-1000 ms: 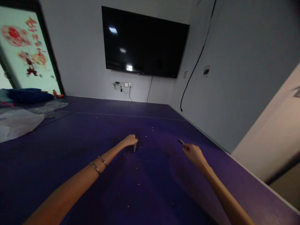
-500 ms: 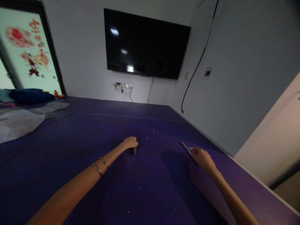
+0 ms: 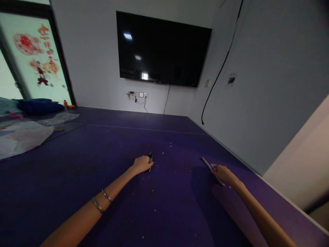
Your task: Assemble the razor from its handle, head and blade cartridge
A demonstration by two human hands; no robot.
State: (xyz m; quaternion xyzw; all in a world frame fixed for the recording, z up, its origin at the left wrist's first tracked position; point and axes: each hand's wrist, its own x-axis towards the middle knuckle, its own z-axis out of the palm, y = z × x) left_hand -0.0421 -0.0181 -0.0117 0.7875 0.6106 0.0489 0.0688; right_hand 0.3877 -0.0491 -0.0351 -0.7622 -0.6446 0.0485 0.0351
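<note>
My left hand is closed around a small dark object with a pale edge, low over the purple surface; the hand hides most of it, so its kind does not show. Farther right, my right hand has its fingers pinched together at a slim, straight pale-and-dark bar. The bar slants from upper left to lower right, passing under my fingers. A small clear piece shows at the fingertips. Small white bits lie scattered between and around the hands.
Clear plastic sheeting and a dark blue cloth bundle lie at the left. A black television hangs on the far wall above sockets. A black cable dangles by the right wall.
My left hand has shifted slightly nearer with the dark object, which now shows more beyond the fingers. My right hand and the bar sit a little farther right and lower; the view has shifted slightly.
</note>
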